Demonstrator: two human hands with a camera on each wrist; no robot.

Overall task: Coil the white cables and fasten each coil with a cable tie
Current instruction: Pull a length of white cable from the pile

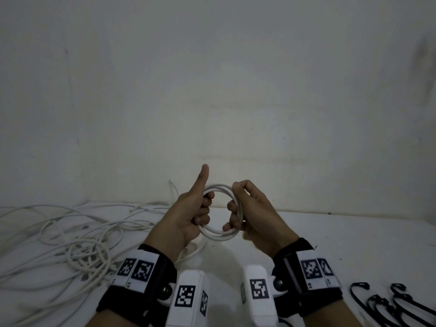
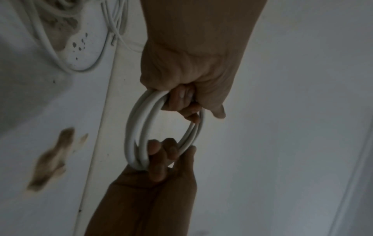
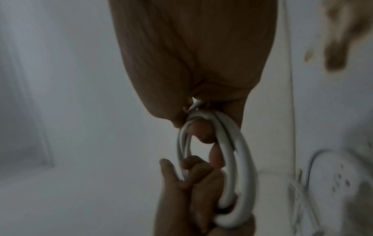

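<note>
Nearest to me, my two wrists are wearing black straps with white marker blocks [image 1: 139,271], and just beside my right wrist a handful of black cable ties [image 1: 387,303] is lying loose on the white table [image 1: 306,244]. Above the table I am holding up the coil of white cable [image 1: 218,233] between both hands, its loops standing upright and facing me like a ring. My left hand [image 1: 188,215] is gripping the coil's left side, the fingers curled through the ring and wrapped around the strands, while the thumb is sticking straight up, clear of the cable. My right hand [image 1: 250,215] is gripping the opposite side, fingers curled around the bundled strands from the inside and the thumb closing over them from the top. The left wrist view is showing the same ring [image 2: 137,127] stretched between the two grips, several strands lying side by side; the right wrist view is showing those strands [image 3: 238,159] passing under my fingertips, though it is too blurred to count them. Further out on my left, the loose white cables [image 1: 70,237] are sprawling in a tangle across the table, well apart from the coil. Beyond everything, the plain pale wall [image 1: 212,90] is rising from the table's far edge.
</note>
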